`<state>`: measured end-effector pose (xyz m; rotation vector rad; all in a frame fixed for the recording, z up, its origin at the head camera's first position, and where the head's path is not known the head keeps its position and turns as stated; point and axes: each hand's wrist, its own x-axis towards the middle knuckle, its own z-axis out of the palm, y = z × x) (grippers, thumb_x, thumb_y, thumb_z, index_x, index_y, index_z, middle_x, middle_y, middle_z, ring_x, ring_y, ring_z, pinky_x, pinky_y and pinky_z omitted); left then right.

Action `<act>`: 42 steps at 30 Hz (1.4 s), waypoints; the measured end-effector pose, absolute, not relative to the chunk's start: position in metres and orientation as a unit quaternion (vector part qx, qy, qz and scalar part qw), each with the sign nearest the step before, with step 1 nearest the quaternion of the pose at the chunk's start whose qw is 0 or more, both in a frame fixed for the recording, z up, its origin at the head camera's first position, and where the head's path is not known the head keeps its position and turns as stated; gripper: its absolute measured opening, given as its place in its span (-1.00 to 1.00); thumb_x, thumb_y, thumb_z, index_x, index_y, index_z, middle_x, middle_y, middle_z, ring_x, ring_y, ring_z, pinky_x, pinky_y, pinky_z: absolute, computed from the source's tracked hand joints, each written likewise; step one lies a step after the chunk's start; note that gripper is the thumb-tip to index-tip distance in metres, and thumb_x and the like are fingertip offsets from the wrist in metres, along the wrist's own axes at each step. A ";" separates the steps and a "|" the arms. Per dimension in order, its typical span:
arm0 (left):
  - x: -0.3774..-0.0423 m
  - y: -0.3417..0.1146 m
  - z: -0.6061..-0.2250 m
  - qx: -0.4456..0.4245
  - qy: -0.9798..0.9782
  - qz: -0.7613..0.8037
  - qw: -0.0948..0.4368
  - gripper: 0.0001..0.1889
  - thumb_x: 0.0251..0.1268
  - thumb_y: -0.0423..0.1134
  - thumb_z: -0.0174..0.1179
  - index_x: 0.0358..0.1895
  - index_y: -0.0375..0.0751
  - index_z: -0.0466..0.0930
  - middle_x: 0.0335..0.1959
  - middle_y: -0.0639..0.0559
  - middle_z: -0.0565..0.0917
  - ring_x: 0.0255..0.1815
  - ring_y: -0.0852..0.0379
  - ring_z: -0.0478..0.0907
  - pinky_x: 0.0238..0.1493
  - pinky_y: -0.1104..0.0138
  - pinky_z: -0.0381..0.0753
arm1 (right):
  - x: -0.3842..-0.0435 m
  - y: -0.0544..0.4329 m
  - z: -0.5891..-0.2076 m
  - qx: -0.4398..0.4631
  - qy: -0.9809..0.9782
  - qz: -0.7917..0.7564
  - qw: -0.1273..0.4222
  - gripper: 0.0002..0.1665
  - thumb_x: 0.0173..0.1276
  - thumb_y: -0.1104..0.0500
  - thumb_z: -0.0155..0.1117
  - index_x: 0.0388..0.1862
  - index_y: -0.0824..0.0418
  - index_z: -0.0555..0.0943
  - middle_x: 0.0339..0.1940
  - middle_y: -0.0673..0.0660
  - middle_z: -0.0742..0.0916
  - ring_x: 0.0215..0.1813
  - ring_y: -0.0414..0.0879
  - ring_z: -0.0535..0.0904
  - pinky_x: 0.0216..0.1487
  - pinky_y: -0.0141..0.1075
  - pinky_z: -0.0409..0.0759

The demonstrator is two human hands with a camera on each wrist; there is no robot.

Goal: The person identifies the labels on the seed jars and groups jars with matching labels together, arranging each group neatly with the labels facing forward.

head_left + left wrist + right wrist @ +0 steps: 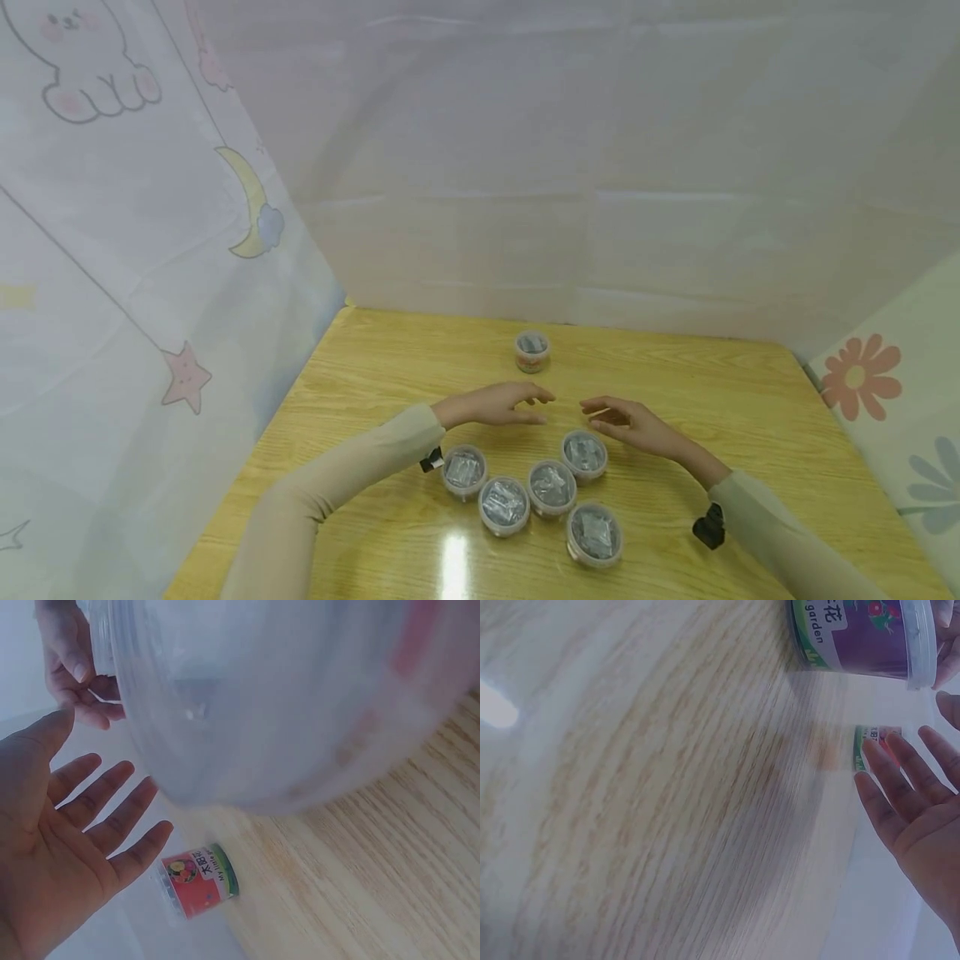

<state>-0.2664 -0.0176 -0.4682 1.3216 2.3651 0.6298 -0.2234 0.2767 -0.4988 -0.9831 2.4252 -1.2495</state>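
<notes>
My left hand (504,403) hovers over the table with loosely bent fingers and holds nothing. Across a small gap, my right hand (633,425) is held the same way, also holding nothing. Beyond both hands stands one round lidded tub (532,352); its red and green label (196,879) shows in the left wrist view. Nearest the right hand is a clear-lidded tub (584,455), seen with a purple label (870,634) in the right wrist view. Below the left wrist sits another tub (464,471), which looms blurred and large in the left wrist view.
Three more tubs, a middle one (552,487), a left one (504,505) and a front one (595,535), stand close together near me on the wooden table (360,533). A pale cloth wall (465,167) rises behind the table, with printed cloth at both sides.
</notes>
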 end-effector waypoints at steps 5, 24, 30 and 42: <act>-0.265 -0.016 -0.468 0.475 0.834 0.217 0.179 -0.42 0.40 0.10 -0.08 0.36 -0.12 0.24 0.27 -0.03 0.41 0.21 0.01 0.43 0.23 0.36 0.40 | -0.221 0.277 -0.499 -0.338 0.827 -0.431 0.128 -0.51 0.44 0.15 0.05 0.29 0.32 0.34 0.16 0.37 0.53 0.09 0.21 0.54 0.04 -0.24 0.58; -0.252 -0.011 -0.457 0.478 0.835 0.185 0.203 -0.41 0.37 0.14 -0.07 0.37 -0.07 0.23 0.29 0.04 0.40 0.22 0.06 0.42 0.19 0.35 0.43 | -0.214 0.282 -0.503 -0.370 0.811 -0.426 0.151 -0.50 0.43 0.24 0.03 0.29 0.41 0.30 0.17 0.38 0.51 0.09 0.20 0.54 0.04 -0.18 0.58; -0.251 -0.010 -0.459 0.482 0.833 0.174 0.207 -0.40 0.37 0.16 -0.09 0.37 -0.04 0.22 0.30 0.07 0.38 0.22 0.09 0.42 0.19 0.36 0.42 | -0.212 0.284 -0.504 -0.358 0.817 -0.421 0.164 -0.48 0.43 0.17 0.06 0.30 0.34 0.31 0.17 0.33 0.53 0.11 0.13 0.54 0.07 -0.22 0.56; -0.248 -0.008 -0.461 0.513 0.818 0.160 0.207 -0.42 0.37 0.13 -0.05 0.33 -0.12 0.29 0.29 0.08 0.40 0.21 0.08 0.42 0.21 0.39 0.40 | -0.206 0.283 -0.502 -0.342 0.823 -0.414 0.185 -0.37 0.34 0.06 0.20 0.34 0.19 0.31 0.24 0.17 0.49 0.15 0.03 0.50 0.13 -0.11 0.52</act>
